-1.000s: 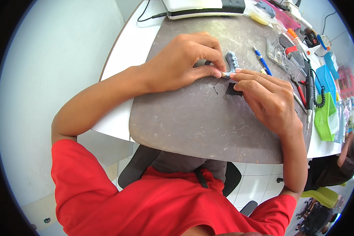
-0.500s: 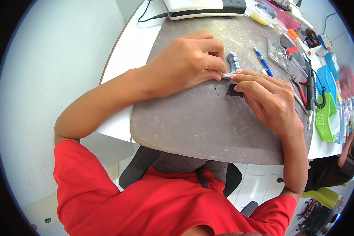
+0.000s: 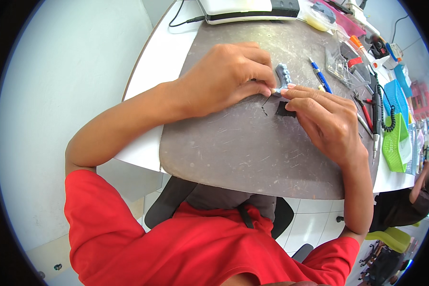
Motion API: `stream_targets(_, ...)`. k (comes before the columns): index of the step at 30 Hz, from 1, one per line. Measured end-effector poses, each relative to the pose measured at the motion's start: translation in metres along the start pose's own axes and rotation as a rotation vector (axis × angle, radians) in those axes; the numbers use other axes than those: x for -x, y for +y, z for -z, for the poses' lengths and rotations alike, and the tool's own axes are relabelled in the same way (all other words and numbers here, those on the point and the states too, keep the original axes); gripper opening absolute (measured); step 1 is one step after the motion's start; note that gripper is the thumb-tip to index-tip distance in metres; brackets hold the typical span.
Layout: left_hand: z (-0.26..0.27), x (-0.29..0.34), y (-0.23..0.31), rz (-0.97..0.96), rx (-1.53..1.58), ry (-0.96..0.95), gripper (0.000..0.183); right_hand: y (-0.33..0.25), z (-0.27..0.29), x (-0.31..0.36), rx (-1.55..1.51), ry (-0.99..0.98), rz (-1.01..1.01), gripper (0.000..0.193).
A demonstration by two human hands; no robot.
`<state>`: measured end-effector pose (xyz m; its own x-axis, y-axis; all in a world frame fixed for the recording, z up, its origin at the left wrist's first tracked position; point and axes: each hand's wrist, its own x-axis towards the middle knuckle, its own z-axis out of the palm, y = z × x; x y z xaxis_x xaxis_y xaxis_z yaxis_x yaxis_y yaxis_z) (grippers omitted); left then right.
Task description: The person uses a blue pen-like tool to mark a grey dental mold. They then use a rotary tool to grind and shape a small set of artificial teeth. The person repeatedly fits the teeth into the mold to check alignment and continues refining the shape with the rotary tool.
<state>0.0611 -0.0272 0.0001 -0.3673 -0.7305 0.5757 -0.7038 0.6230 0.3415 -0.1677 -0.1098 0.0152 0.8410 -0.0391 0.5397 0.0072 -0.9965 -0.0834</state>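
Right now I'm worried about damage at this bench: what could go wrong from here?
The grey toothed model could slip or tip: the left hand and right hand meet at its near end, while its far end sticks out free.
The black square beside the right hand might get dragged along.
The blue pen lies loose beyond the right hand and could be knocked.

White table (image 3: 152, 62) carries grey-brown mat (image 3: 243, 157), green basket (image 3: 393, 148); on mat: blue pen (image 3: 321, 76), pliers (image 3: 366, 117).

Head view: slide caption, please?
Left hand and right hand meet at a grey dental model, a blue pen lying nearby on the mat.
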Motion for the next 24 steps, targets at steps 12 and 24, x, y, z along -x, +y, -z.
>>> stream_targets(12,0.011,0.001,-0.005,0.125,0.081,-0.093,0.038,0.007,0.016,0.001,0.069,0.026,-0.208,0.013)
stream_targets(24,0.009,-0.001,0.011,0.562,0.705,0.003,0.024,-0.003,0.017,-0.01,-0.442,0.109,-0.709,0.015)
